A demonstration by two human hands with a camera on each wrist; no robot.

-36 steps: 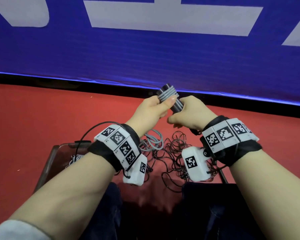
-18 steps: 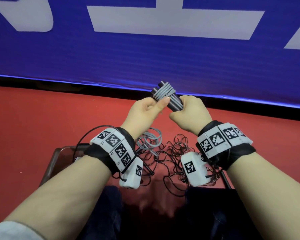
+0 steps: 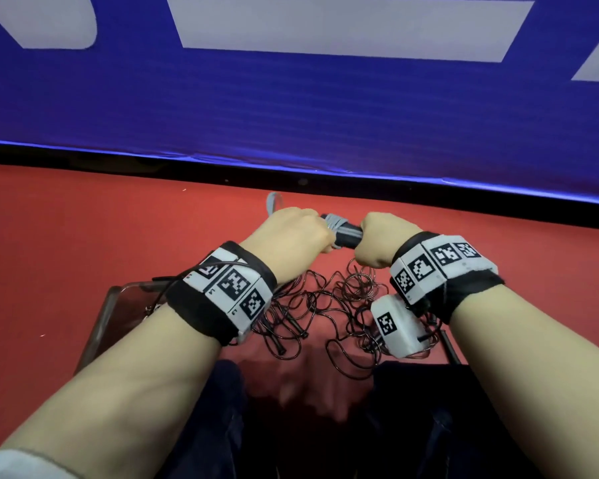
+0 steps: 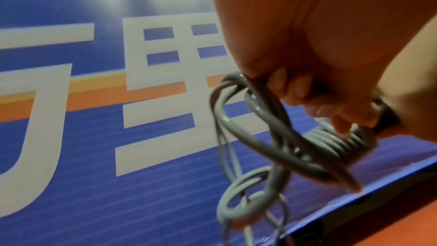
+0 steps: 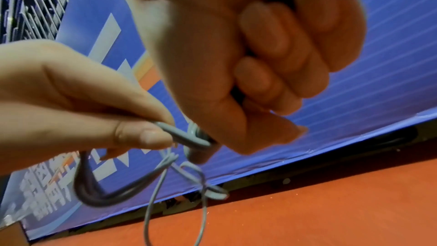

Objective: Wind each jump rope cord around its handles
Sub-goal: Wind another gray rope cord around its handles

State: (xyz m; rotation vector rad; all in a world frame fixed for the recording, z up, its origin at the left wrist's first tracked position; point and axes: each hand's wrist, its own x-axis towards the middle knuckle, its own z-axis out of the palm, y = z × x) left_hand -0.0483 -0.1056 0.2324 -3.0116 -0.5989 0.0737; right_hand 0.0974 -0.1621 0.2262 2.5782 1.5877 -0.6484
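Observation:
My right hand (image 3: 377, 238) grips the dark jump rope handles (image 3: 348, 235), which lie nearly level between my hands. Several turns of grey cord (image 3: 336, 223) are wound round their left end. My left hand (image 3: 291, 236) pinches the loose grey cord (image 4: 250, 137) close to the coils (image 4: 331, 141), and a loop of it (image 3: 274, 202) sticks up behind the knuckles. In the right wrist view the left hand's thumb and fingers (image 5: 141, 134) hold the cord (image 5: 179, 136) beside the handle end, with slack cord (image 5: 156, 190) hanging below. Both hands are held above the floor.
A tangle of thin dark jump rope cords (image 3: 325, 305) lies on the red floor (image 3: 83, 236) under my wrists, on a glass-topped low table (image 3: 101, 323). A blue banner wall (image 3: 291, 115) stands close ahead. My knees in dark trousers (image 3: 222, 426) are below.
Both hands dropped lower and the handles tipped from pointing up to lying nearly level. My left hand swung over the top of the handles, carrying the grey cord to the far side.

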